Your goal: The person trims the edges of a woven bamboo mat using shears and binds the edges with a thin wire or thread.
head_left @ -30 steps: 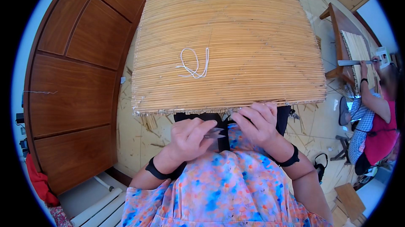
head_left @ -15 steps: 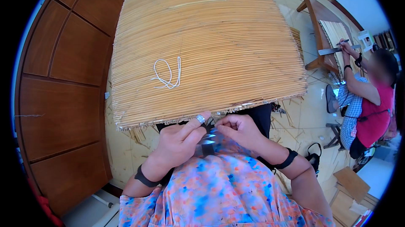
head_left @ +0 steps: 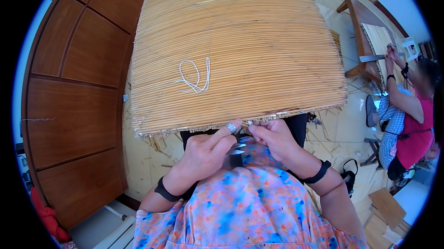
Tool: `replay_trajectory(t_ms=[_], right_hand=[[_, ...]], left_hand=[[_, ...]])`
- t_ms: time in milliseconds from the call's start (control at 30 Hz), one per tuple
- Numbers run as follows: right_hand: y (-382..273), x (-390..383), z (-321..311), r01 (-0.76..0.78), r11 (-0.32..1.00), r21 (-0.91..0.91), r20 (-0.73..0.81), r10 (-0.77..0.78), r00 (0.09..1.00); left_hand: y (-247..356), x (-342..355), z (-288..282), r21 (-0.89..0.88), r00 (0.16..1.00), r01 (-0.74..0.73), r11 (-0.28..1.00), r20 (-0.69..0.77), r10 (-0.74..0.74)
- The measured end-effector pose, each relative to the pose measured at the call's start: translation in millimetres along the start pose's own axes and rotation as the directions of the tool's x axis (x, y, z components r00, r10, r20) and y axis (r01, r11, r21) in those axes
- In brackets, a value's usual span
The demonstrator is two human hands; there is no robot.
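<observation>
A mat of thin tan sticks (head_left: 240,27) fills the upper middle; a looped white cord (head_left: 199,87) lies on it. My left hand (head_left: 206,154) is just below its near edge, closed round a pair of pointed metal blades (head_left: 237,151), probably scissors, with a silver band (head_left: 231,127) on one finger. Its fingertip touches the edge. My right hand (head_left: 277,140) is closed in a pinch at the same edge, beside the left fingertip; what is between its fingers is too small to make out.
Wooden cabinet panels (head_left: 69,124) stand left. At right a co-worker in pink (head_left: 411,147) holds a long metal strip (head_left: 372,58) over a pale mat (head_left: 378,34) on a wooden bench (head_left: 356,8). Stick scraps, a low stool (head_left: 372,152), boards (head_left: 386,205) and a black bag (head_left: 349,177) lie around.
Both my hands have closed in on the mat's near edge. My right fingers have drawn together into a pinch. The view has shifted, and the co-worker's hands have changed position on the strip.
</observation>
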State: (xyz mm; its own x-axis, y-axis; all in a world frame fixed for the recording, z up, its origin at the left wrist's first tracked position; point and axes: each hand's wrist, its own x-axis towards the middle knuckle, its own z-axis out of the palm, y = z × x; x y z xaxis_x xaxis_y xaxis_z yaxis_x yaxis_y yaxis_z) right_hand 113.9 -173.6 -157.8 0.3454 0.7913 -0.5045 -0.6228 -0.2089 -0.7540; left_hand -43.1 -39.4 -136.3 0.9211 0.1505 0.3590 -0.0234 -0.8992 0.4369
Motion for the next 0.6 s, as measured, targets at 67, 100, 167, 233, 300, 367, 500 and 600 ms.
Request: replay_trajectory(t_ms=[67,100,167,233,300,367,500,600], right_hand=[[-1.5,-0.9,-1.7,-0.022,0.999,-0.023,-0.011,0.022,1.0],[-1.5,-1.0,-3.4,-0.046,0.999,0.011,0.001,0.046,0.999],[0.7,0.9,-4.6,-0.071,0.996,0.047,0.013,0.07,0.997],[5.0,4.8,-3.5,-0.007,0.997,0.082,-0.015,0.008,1.0],[1.1,3.0,1.1,-0.003,0.997,0.078,-0.048,0.007,0.999],[0.9,3.2,-1.0,0.001,0.997,0.073,-0.08,0.005,0.997],[-2.2,-1.0,1.5,-0.034,0.996,0.082,-0.096,0.041,0.995],[1.0,1.4,7.4,0.023,0.997,0.07,-0.167,-0.011,0.986]], left_hand=[[0.1,0.1,-0.3,0.002,1.0,0.006,1.0,0.012,-0.006],[-0.3,0.3,0.5,-0.002,1.0,0.004,1.0,0.007,-0.004],[-1.2,0.6,2.5,-0.008,1.0,0.001,1.0,0.004,-0.001],[-1.4,1.6,4.0,-0.016,1.0,-0.006,1.0,-0.026,0.006],[-0.2,3.0,2.4,-0.009,1.0,0.0,1.0,-0.008,0.0],[-0.2,3.7,2.3,0.0,1.0,0.008,1.0,0.008,-0.008],[-1.6,3.3,5.3,-0.012,1.0,0.004,1.0,-0.003,-0.004],[-1.3,4.3,6.7,-0.025,1.0,0.002,1.0,-0.012,-0.002]])
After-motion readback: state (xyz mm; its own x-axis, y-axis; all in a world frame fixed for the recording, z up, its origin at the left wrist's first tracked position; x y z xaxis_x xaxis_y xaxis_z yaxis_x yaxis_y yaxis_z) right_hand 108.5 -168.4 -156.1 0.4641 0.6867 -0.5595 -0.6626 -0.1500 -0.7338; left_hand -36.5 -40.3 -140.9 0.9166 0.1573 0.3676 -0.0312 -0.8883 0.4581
